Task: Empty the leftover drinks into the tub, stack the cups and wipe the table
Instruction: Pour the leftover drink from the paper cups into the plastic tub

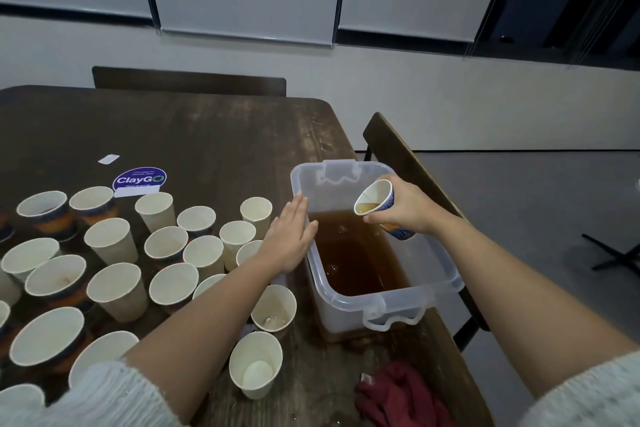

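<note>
A clear plastic tub (446,274) stands at the table's right edge, part filled with brown liquid (356,260). My right hand (401,210) grips a blue-patterned paper cup (374,198) tilted over the tub, with pale liquid pooled at its lip. My left hand (289,239) lies flat with straight fingers against the tub's left rim. Several white paper cups (114,291) stand upright on the dark wooden table (207,135) to the left. A dark red cloth (401,392) lies crumpled near the front edge.
A round purple ClayGo sticker (139,179) and a small white label (108,159) sit on the table. Dark chairs stand behind the table (188,80) and at its right side (398,152). Grey floor opens to the right.
</note>
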The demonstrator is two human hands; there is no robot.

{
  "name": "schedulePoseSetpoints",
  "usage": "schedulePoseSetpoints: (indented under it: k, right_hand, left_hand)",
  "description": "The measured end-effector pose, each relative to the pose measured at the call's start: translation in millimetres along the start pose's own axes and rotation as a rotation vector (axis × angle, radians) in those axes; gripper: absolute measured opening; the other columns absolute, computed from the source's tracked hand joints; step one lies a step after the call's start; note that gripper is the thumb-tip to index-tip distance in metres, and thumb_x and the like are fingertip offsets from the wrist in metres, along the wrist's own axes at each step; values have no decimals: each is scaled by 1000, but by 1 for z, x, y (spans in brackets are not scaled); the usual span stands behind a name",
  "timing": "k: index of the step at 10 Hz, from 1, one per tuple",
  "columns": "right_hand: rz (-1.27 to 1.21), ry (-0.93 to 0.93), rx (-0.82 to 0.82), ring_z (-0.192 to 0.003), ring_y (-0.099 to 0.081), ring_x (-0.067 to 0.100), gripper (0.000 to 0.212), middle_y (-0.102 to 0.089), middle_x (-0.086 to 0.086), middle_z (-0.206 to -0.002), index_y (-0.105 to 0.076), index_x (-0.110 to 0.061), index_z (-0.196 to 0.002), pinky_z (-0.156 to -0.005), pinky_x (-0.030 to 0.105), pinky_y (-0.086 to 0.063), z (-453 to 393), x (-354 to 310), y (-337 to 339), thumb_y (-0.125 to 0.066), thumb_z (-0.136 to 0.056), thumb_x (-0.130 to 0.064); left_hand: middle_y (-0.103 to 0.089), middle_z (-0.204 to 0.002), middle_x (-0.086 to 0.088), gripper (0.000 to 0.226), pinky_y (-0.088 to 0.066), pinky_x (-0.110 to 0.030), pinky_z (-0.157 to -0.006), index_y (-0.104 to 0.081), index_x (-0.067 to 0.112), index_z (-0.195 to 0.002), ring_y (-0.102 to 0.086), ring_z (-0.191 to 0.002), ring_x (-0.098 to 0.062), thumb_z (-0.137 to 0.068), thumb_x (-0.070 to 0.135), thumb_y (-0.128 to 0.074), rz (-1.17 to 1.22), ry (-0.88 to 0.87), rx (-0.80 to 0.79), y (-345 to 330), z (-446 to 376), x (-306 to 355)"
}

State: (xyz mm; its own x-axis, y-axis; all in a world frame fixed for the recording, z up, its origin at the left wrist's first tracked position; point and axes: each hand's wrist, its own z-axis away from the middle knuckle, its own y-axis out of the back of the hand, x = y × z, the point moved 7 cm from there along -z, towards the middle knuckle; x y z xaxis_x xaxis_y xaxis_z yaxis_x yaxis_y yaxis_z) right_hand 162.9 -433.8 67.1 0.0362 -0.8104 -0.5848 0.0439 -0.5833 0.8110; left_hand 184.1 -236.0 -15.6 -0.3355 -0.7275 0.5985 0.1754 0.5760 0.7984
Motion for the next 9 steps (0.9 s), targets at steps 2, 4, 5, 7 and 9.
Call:
schedulePoseSetpoints:
  k: [2,4,5,7,9]
  right_hand:
    - [51,-12,-28,-100,-55,15,61,-54,-3,-111,-36,-31,-119,-69,17,-45,-2,5,-2,-80,-77,-34]
    - [92,-6,-45,-96,-54,13,61,-53,-4,-110,-37,-30,-120,-64,13,-43,-4,6,-2,-80,-77,-34]
    - [123,-2,-55,-95,-54,13,63,-53,-4,-109,-39,-26,-125,-66,15,-44,-5,6,-1,-79,-77,-34]
    - [152,13,-69,-98,-56,16,62,-55,-2,-109,-40,-26,-123,-75,23,-48,-8,7,1,-80,-76,-36]
    - [181,19,-82,-98,-56,16,67,-55,-1,-111,-39,-25,-127,-78,25,-51,-10,5,2,-80,-75,-38]
  left_hand:
    - [1,-163,2,57,-12,-44,-121,-5,18,-154,-1,-149,-14,-105,38,-25,23,-2,11,0,0,0]
    - [1,-162,2,57,-11,-43,-121,-5,19,-154,-2,-149,-14,-105,38,-25,26,1,19,-1,2,1]
    - [1,-163,2,57,-10,-43,-121,-4,20,-154,-2,-149,-15,-105,38,-24,30,6,22,0,2,1]
    - [1,-162,2,57,-10,-42,-121,-4,20,-154,-1,-149,-14,-105,39,-24,30,7,18,-1,2,0]
    - [1,-163,2,57,-10,-42,-121,-4,20,-154,-2,-149,-15,-105,38,-24,32,5,19,-1,2,1]
